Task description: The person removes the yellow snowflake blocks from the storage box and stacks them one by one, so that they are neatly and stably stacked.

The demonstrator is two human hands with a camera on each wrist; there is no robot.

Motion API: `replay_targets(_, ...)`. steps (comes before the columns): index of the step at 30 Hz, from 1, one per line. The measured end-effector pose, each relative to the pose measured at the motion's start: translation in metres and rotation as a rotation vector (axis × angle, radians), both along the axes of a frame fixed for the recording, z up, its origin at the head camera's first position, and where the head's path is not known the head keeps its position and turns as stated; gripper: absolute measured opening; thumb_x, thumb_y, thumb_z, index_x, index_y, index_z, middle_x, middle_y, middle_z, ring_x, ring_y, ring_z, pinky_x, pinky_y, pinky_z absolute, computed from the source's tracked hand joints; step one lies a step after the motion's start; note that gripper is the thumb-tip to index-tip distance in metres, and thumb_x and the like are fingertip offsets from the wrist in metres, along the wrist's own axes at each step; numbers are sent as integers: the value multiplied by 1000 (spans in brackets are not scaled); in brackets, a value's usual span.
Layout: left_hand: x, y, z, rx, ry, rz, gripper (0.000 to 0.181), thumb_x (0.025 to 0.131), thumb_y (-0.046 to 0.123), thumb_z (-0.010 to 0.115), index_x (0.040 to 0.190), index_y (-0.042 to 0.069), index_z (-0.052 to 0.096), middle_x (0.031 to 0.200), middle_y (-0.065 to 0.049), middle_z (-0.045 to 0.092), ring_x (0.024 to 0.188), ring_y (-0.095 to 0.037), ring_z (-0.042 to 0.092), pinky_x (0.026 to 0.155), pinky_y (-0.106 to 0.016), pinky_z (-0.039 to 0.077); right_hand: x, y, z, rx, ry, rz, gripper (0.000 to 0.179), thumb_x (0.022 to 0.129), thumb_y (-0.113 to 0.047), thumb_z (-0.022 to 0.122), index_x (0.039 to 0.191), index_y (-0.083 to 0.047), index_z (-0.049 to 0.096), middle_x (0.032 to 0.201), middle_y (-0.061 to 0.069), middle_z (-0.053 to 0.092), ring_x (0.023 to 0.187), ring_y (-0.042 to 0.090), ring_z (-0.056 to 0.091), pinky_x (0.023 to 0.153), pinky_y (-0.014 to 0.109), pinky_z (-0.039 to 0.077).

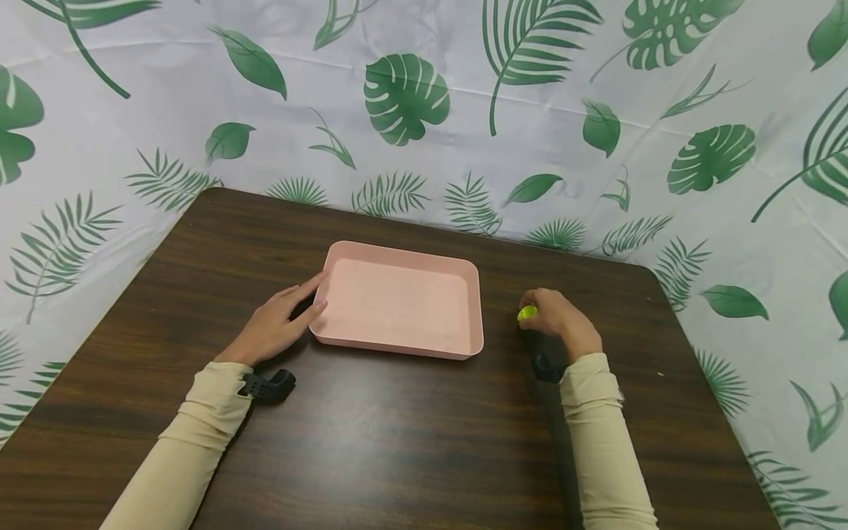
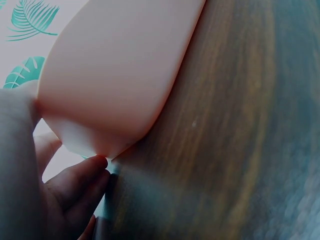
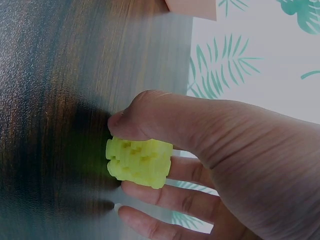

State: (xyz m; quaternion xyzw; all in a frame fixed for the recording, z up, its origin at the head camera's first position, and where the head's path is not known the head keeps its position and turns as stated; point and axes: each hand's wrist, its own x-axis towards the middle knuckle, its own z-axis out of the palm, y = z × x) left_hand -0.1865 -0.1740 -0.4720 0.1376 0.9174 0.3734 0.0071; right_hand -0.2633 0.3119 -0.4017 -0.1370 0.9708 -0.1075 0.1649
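A shallow pink rectangular tray [image 1: 397, 350] sits on the dark wooden table. My left hand [image 1: 278, 320] holds its left side, the thumb over the rim near the front corner; in the left wrist view, fingertips [image 2: 97, 164] meet the outside of the wall. To the right of the tray, my right hand [image 1: 556, 316] pinches a small bright yellow-green piece [image 3: 140, 161] between thumb and fingers, close over the table. Its side is chunky and ridged, with rounded knobs along it. The fingers hide part of it; I cannot tell exactly what it is.
The wooden table [image 1: 411, 449] extends around the tray and both hands. A white cloth with green leaf prints [image 1: 457, 154] hangs behind the table and along its sides. Black camera mounts [image 1: 271, 386] are strapped at both wrists.
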Motion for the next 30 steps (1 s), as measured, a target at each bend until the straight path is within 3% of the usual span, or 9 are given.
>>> replay_targets(15,-1,1,0,-2,-7,0,65,109,53,44,167,31,24,166,-11,33,150,-51,27,111,-79,22,-2,2,0,0,-13,-11,32,92,-10,74,118,7,66,124,31,64,100,37,58,89,52,52)
replay_targets(22,-1,-4,2,10,6,5,64,109,53,42,167,31,23,165,-12,36,150,-51,27,111,-78,23,-3,-6,11,2,7,8,33,92,-12,74,117,7,66,117,28,65,99,38,58,90,55,52)
replay_targets(30,0,-3,4,25,31,-11,64,109,51,45,165,25,30,164,-12,39,148,-52,30,112,-76,25,3,-7,6,6,-7,9,34,90,-11,75,116,9,65,116,30,64,106,44,61,91,58,52)
